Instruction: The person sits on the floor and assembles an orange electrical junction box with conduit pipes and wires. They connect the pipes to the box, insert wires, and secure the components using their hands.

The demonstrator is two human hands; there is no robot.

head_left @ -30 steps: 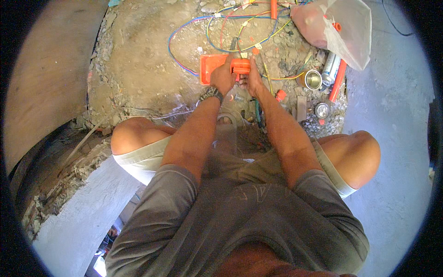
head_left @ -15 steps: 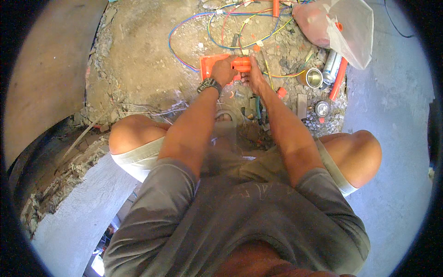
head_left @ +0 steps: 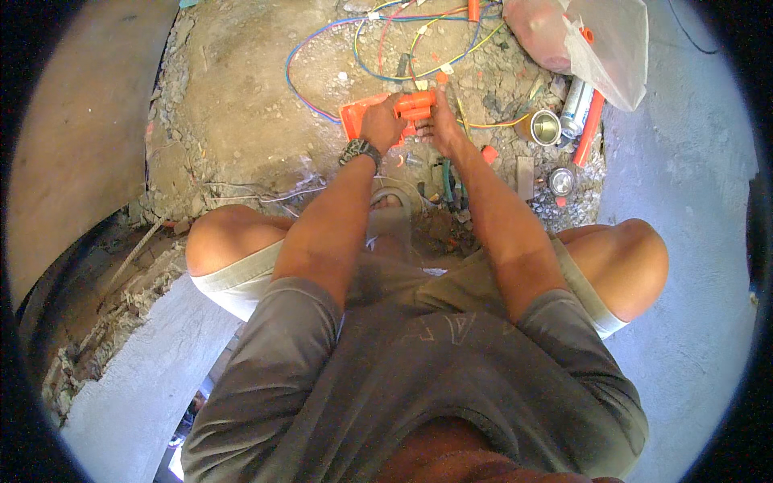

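Note:
An orange plastic box (head_left: 352, 115), like an electrical junction box, lies on the dirt ahead of me. Short orange pipe fittings (head_left: 415, 101) sit at its right side. My left hand (head_left: 382, 126), with a dark patterned watch on the wrist, is closed on the box beside the fittings. My right hand (head_left: 440, 127) presses against the right end of the fittings, thumb up along it and fingers curled below. The fingertips of both hands are partly hidden. Blue, red and yellow wires (head_left: 318, 107) loop over the ground behind the box.
To the right stand an open can (head_left: 545, 127), a white spray-type can (head_left: 576, 109), an orange pipe (head_left: 590, 129) and a clear plastic bag (head_left: 616, 48). A small metal lid or tin (head_left: 561, 182) lies nearer. Broken concrete edges (head_left: 105, 322) run along the left.
The whole view has shifted slightly, moving the ground objects a little left. Both hands stay on the orange pieces, which look hardly changed.

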